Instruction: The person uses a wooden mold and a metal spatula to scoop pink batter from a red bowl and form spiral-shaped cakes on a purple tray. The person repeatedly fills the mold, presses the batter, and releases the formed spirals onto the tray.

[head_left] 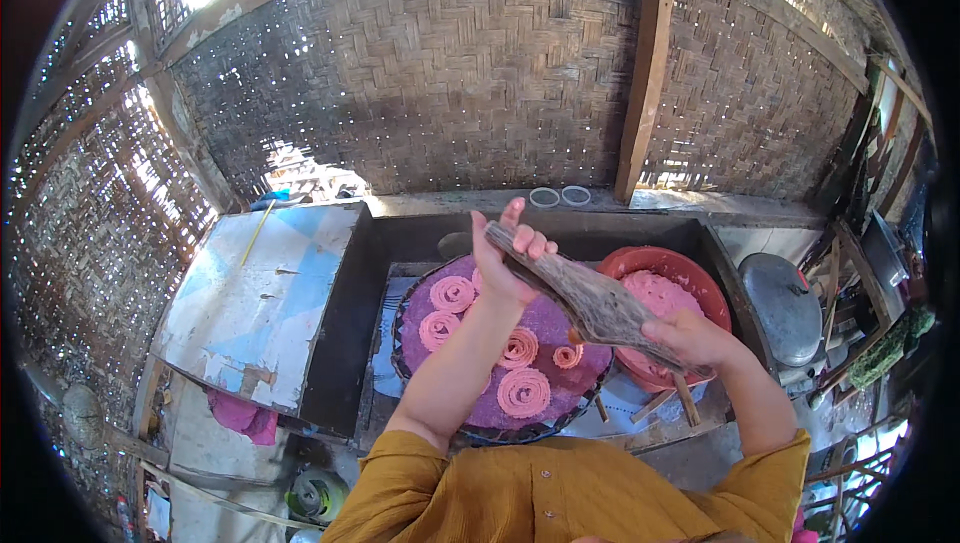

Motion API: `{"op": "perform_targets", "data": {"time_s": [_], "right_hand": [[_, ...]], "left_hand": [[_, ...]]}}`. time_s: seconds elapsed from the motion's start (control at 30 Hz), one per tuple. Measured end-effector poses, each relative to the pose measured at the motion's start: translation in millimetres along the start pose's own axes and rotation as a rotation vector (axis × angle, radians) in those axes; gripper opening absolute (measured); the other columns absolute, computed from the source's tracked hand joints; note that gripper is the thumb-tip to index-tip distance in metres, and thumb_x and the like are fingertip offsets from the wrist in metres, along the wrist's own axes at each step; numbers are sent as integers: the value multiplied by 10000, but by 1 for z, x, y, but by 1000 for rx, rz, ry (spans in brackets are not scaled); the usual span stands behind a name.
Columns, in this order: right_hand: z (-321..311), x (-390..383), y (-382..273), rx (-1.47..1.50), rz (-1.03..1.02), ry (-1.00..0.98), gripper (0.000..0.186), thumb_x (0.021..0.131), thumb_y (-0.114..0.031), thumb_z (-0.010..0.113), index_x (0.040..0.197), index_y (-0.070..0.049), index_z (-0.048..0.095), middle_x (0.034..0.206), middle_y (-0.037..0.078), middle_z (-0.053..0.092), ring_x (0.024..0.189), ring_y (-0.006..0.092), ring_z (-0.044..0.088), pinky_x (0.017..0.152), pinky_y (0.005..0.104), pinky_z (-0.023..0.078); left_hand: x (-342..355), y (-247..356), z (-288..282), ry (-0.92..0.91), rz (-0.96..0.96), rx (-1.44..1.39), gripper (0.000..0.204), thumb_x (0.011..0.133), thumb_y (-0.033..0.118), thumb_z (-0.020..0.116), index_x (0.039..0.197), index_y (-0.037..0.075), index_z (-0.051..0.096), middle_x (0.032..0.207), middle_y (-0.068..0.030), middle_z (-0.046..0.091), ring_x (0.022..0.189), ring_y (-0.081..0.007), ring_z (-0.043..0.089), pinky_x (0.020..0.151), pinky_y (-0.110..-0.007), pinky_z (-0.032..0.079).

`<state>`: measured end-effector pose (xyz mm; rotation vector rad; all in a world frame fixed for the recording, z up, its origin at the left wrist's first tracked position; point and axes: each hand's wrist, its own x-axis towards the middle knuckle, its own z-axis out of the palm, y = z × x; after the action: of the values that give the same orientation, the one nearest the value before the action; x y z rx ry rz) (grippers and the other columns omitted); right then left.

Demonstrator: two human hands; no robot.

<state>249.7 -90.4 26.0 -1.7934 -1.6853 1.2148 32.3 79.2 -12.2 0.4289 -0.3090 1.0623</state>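
My left hand (503,261) and my right hand (692,339) grip the two ends of a long, weathered grey wooden tool (590,293), which slants down to the right. Under it lies a round tray covered with purple cloth (545,315). Several pink coils of thin dough strands (523,393) rest on the cloth. A smaller pink coil (568,357) sits just below the tool's middle; whether strands join the two, I cannot tell. At the right, partly behind the tool, a red basin (712,288) holds a mass of pink dough (655,295).
A worn white and blue panel (270,283) stands at the left, with a yellow stick (257,233) on it. Two pale rings (560,197) lie on the back ledge. A lidded metal pot (780,308) stands right of the basin. A wooden post (650,73) rises behind.
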Motion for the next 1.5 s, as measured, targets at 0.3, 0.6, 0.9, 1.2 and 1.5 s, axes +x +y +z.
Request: {"op": "perform_targets", "data": {"time_s": [0.3, 0.6, 0.9, 1.2, 1.5], "right_hand": [[0, -31, -17, -9, -33, 1, 540, 855, -483, 459, 818, 35, 607, 652, 55, 581, 602, 131, 546, 570, 297, 447], [7, -10, -28, -142, -108, 114, 536, 845, -474, 461, 778, 37, 607, 605, 69, 566, 591, 142, 547, 566, 312, 444], [6, -39, -17, -93, -85, 23, 544, 850, -483, 448, 748, 25, 615, 627, 70, 594, 599, 146, 569, 577, 303, 461], [2, -44, -35, -240, -92, 213, 563, 812, -505, 476, 898, 36, 604, 614, 172, 567, 632, 216, 601, 610, 354, 459], [19, -15, -44, -215, -65, 157, 525, 827, -495, 466, 853, 15, 592, 621, 125, 595, 619, 259, 619, 590, 361, 468]], "left_hand": [[-12, -6, 15, -8, -32, -9, 551, 874, 571, 271, 998, 119, 560, 482, 30, 426, 505, -145, 463, 669, -350, 413], [7, 19, 29, -72, 8, 53, 553, 871, 577, 278, 999, 109, 544, 484, 34, 414, 490, -128, 434, 638, -332, 387], [-16, -3, 46, 93, -32, 10, 553, 874, 576, 238, 893, 111, 536, 436, 26, 374, 432, -138, 392, 603, -330, 374], [11, -9, 46, 30, -30, 17, 545, 876, 567, 253, 909, 106, 542, 413, 27, 339, 399, -130, 369, 558, -318, 364], [14, 23, 47, 99, -9, 112, 555, 875, 569, 236, 869, 103, 537, 398, 27, 326, 372, -126, 337, 519, -309, 341]]}}
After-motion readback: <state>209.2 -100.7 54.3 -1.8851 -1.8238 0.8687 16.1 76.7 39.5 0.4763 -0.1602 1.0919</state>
